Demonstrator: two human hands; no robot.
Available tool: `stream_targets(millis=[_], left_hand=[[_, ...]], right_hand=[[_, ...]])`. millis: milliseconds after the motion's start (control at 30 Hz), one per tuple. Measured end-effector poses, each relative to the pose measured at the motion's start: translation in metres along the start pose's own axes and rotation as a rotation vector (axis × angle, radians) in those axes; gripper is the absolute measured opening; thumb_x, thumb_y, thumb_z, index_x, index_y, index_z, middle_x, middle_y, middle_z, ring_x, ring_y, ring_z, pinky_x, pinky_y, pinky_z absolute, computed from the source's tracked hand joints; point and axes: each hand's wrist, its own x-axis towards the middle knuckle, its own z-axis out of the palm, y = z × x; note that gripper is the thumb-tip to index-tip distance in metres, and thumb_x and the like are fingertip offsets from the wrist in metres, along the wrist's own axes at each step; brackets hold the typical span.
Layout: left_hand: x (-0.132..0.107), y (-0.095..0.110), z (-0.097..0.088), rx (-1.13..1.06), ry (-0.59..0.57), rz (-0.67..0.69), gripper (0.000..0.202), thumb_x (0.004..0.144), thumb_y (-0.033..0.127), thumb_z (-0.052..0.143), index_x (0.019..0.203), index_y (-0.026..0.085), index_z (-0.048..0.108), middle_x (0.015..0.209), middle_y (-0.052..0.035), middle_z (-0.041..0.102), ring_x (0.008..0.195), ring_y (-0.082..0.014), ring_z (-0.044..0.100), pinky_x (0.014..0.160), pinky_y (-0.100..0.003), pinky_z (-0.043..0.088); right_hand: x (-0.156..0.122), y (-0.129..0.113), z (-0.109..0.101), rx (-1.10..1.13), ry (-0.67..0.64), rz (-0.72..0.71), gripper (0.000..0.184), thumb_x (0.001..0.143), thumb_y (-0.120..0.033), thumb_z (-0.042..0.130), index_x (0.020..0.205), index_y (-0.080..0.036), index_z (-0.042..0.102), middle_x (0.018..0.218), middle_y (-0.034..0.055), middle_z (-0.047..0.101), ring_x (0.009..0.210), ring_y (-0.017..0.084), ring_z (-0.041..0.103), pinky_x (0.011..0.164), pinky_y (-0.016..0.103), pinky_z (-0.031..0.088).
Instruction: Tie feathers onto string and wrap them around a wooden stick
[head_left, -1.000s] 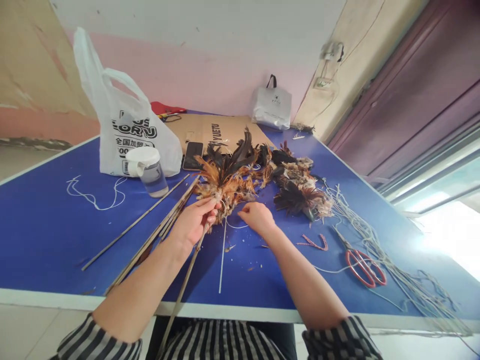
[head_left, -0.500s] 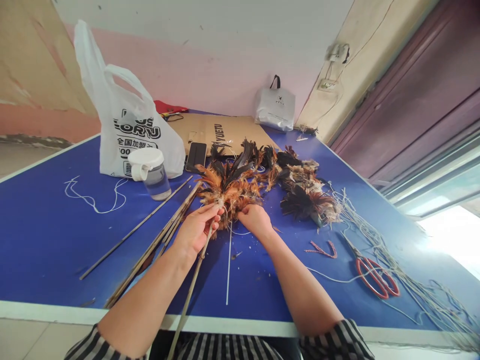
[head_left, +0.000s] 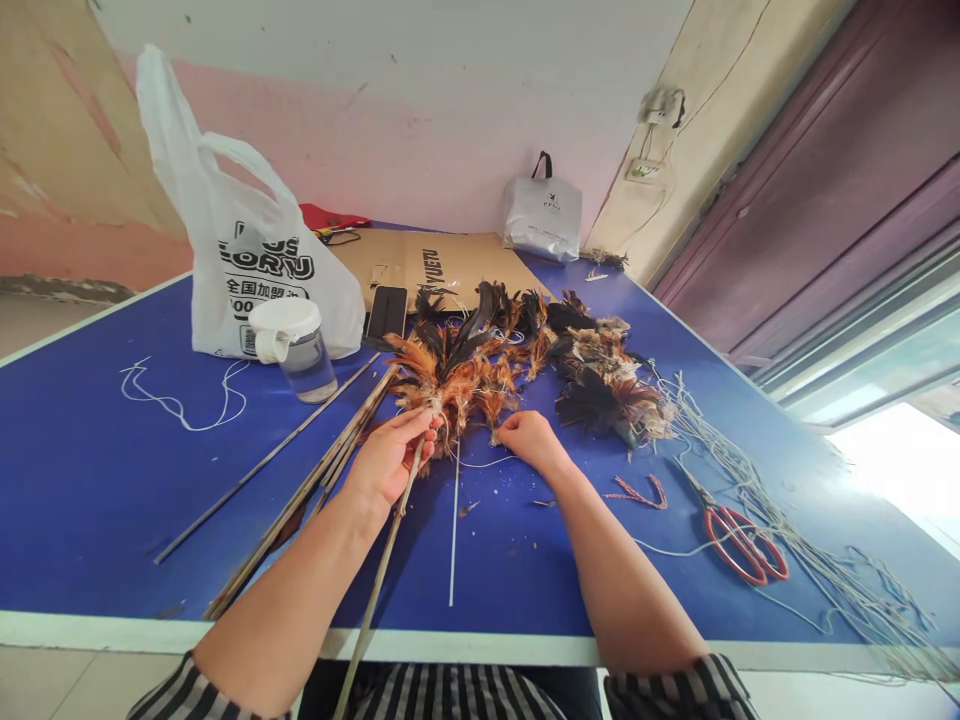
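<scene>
My left hand (head_left: 394,458) is closed around a thin bamboo stick (head_left: 384,580), which slants down past the table's front edge. Brown and black feathers (head_left: 439,365) fan out at the stick's upper end, with pale binding just above my fingertips. My right hand (head_left: 531,440) is pinched at the right side of the feathers. A thin white string (head_left: 484,464) runs from near the stick to the right hand's fingers; the fingertips partly hide its end. Several more bamboo sticks (head_left: 315,500) lie to the left of my left hand.
Dark feather bunches (head_left: 600,400) lie right of centre. Red-handled scissors (head_left: 742,545) rest beside a tangle of cords (head_left: 795,520). A plastic bag (head_left: 255,260), a lidded bottle (head_left: 304,355), a phone (head_left: 387,312), cardboard (head_left: 450,262) and a silver bag (head_left: 544,215) stand or lie farther back.
My right hand has moved a little to the right, away from the stick, and more of the string shows between them. My left hand keeps hold of the stick.
</scene>
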Motion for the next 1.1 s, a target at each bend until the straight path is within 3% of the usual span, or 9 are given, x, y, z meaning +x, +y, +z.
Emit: stream_targets(millis=[167, 267, 333, 467, 533, 633, 833, 1000, 1100], left_hand=[[0.002, -0.002, -0.001, 0.008, -0.015, -0.011, 0.005, 0.072, 0.006, 0.062, 0.073, 0.009, 0.066, 0.068, -0.0053, 0.065, 0.049, -0.0049, 0.055, 0.04, -0.012, 0.043], [0.001, -0.003, 0.0, -0.006, -0.069, -0.008, 0.004, 0.07, 0.008, 0.066, 0.073, 0.01, 0.066, 0.067, -0.0038, 0.063, 0.048, -0.0046, 0.053, 0.039, -0.011, 0.041], [-0.001, -0.003, 0.0, -0.01, -0.109, -0.013, 0.006, 0.068, 0.008, 0.067, 0.074, 0.009, 0.067, 0.066, -0.0035, 0.063, 0.049, -0.0047, 0.053, 0.039, -0.012, 0.04], [-0.003, -0.004, 0.001, 0.003, -0.118, 0.009, 0.009, 0.065, 0.009, 0.07, 0.074, 0.008, 0.068, 0.067, -0.0042, 0.063, 0.05, -0.0046, 0.052, 0.039, -0.011, 0.038], [-0.003, -0.005, 0.002, 0.014, -0.115, 0.031, 0.01, 0.064, 0.01, 0.071, 0.073, 0.009, 0.068, 0.068, -0.0047, 0.063, 0.051, -0.0044, 0.051, 0.039, -0.011, 0.037], [-0.004, -0.008, 0.003, 0.051, -0.124, 0.028, 0.015, 0.061, 0.013, 0.074, 0.074, 0.009, 0.068, 0.069, -0.0045, 0.063, 0.051, -0.0046, 0.05, 0.039, -0.012, 0.036], [-0.027, -0.019, 0.017, 0.298, -0.211, 0.008, 0.016, 0.06, 0.021, 0.075, 0.071, 0.01, 0.069, 0.067, -0.0057, 0.063, 0.05, -0.0051, 0.047, 0.041, -0.014, 0.032], [-0.064, -0.019, 0.025, 0.799, -0.389, 0.056, 0.006, 0.065, 0.018, 0.067, 0.063, 0.013, 0.071, 0.052, -0.0018, 0.057, 0.044, -0.0068, 0.042, 0.04, -0.018, 0.027], [-0.089, -0.014, 0.027, 0.956, -0.593, 0.067, 0.008, 0.066, 0.014, 0.066, 0.06, 0.016, 0.072, 0.05, -0.0007, 0.057, 0.046, -0.0087, 0.044, 0.045, -0.019, 0.032]], right_hand=[[-0.016, -0.013, -0.003, -0.042, 0.22, -0.032, 0.023, 0.068, -0.038, 0.059, 0.076, -0.018, 0.065, 0.079, 0.0074, 0.065, 0.077, 0.02, 0.06, 0.067, 0.029, 0.042], [-0.03, -0.037, -0.001, 0.236, 0.342, -0.212, 0.022, 0.074, -0.036, 0.055, 0.087, -0.019, 0.062, 0.087, 0.0061, 0.064, 0.077, 0.017, 0.058, 0.072, 0.029, 0.044], [-0.035, -0.053, 0.003, 0.584, 0.245, -0.302, 0.027, 0.075, -0.034, 0.055, 0.096, -0.019, 0.06, 0.09, 0.0055, 0.064, 0.075, 0.014, 0.057, 0.071, 0.027, 0.045], [-0.038, -0.061, 0.006, 1.005, -0.275, -0.356, 0.034, 0.071, -0.038, 0.061, 0.097, -0.015, 0.062, 0.074, 0.0023, 0.062, 0.064, 0.011, 0.055, 0.067, 0.026, 0.045], [-0.039, -0.055, -0.001, 0.943, -0.394, -0.296, 0.033, 0.073, -0.042, 0.06, 0.087, -0.013, 0.066, 0.058, -0.0021, 0.055, 0.05, 0.008, 0.046, 0.054, 0.023, 0.041], [-0.042, -0.043, -0.026, 0.708, -0.224, -0.28, 0.031, 0.075, -0.041, 0.058, 0.083, -0.013, 0.069, 0.054, -0.0031, 0.053, 0.045, 0.006, 0.039, 0.047, 0.02, 0.033], [-0.073, -0.054, -0.093, 0.155, -0.084, -0.715, 0.019, 0.081, -0.022, 0.053, 0.081, -0.016, 0.071, 0.076, 0.0028, 0.067, 0.07, 0.012, 0.056, 0.065, 0.023, 0.04], [-0.104, -0.079, -0.114, -0.185, -0.283, -0.872, 0.013, 0.072, -0.017, 0.061, 0.064, -0.02, 0.07, 0.063, 0.0003, 0.064, 0.062, 0.012, 0.055, 0.062, 0.024, 0.038], [-0.104, -0.079, -0.115, -0.135, -0.42, -0.914, 0.012, 0.066, -0.014, 0.065, 0.057, -0.02, 0.069, 0.057, -0.0025, 0.062, 0.058, 0.011, 0.054, 0.06, 0.023, 0.038]])
